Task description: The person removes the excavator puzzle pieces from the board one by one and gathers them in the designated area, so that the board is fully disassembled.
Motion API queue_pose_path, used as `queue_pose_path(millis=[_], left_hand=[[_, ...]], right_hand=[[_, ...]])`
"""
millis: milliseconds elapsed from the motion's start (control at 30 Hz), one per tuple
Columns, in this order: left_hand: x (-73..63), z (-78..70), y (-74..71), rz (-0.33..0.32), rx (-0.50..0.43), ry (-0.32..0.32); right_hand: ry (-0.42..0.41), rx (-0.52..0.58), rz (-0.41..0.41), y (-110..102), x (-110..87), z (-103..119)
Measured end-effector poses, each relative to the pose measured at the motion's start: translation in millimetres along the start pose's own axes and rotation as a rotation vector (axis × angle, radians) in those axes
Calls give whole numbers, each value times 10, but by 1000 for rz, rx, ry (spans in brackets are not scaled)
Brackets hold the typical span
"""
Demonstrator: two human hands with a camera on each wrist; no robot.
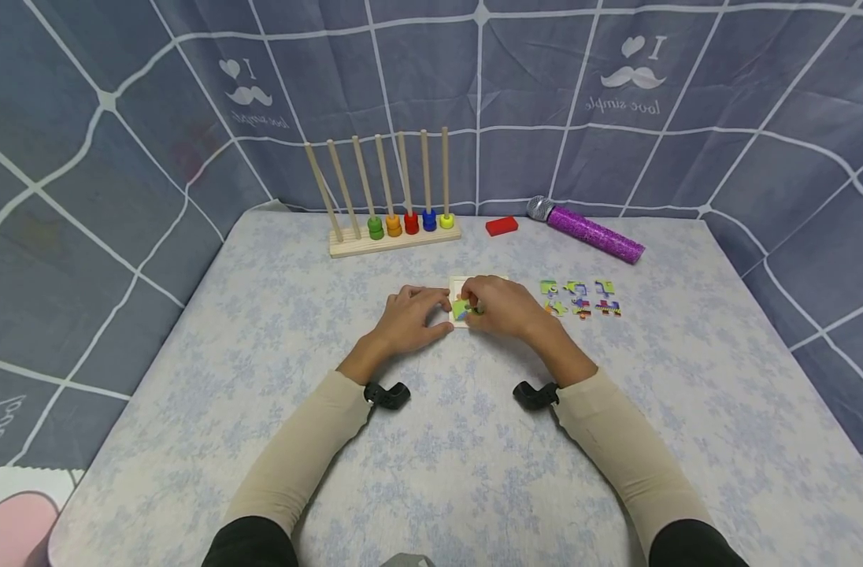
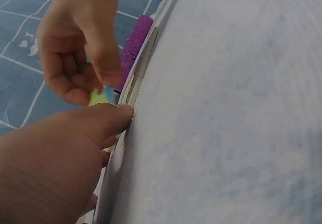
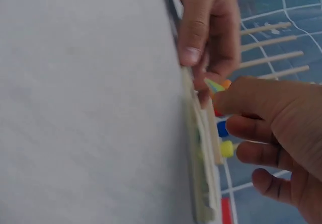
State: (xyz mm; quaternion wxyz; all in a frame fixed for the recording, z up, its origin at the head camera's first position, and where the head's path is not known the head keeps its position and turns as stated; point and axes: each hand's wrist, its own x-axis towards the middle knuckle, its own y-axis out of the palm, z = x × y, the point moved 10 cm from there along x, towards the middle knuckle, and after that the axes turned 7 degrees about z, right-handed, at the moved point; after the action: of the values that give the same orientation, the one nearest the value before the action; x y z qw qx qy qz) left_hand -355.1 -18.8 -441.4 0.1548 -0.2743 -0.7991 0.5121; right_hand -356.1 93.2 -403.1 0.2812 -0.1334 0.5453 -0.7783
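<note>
On a table with a pale blue-and-white patterned cover, I hold a small, flat, green-and-blue jigsaw piece [image 2: 98, 98] between the thumb and fingertips of my right hand [image 1: 505, 307], clamped on it just above a shallow, pale wooden rectangular tray [image 1: 457, 284]. My left hand [image 1: 406, 319] rests at the tray's left edge, thumb and forefinger apart, the thumb by the near corner. The piece looks very light, thin and stiff, likely smooth on its printed face, so a gentle pinch on opposite edges should suit it; its narrow knobs are probably the weakest part, better not bent. The tray seems light enough to slide, so its left rim is a sensible place to steady. To the right lie six multicoloured, flat loose jigsaw pieces [image 1: 582, 312] in two rows.
</note>
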Motion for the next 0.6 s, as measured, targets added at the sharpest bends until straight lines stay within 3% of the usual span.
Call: queue_pose_path(millis=[167, 300, 467, 600], left_hand=[[-7, -1, 5, -3, -4, -4], [-9, -6, 15, -2, -5, -3], [-10, 5, 10, -5, 9, -12], [-2, 0, 1, -10, 1, -6]], right_hand=[[8, 74, -37, -197, -176, -161], [49, 129, -59, -296, -474, -463], [132, 196, -50, -217, -874, -882], [153, 227, -29, -105, -1094, -1067]])
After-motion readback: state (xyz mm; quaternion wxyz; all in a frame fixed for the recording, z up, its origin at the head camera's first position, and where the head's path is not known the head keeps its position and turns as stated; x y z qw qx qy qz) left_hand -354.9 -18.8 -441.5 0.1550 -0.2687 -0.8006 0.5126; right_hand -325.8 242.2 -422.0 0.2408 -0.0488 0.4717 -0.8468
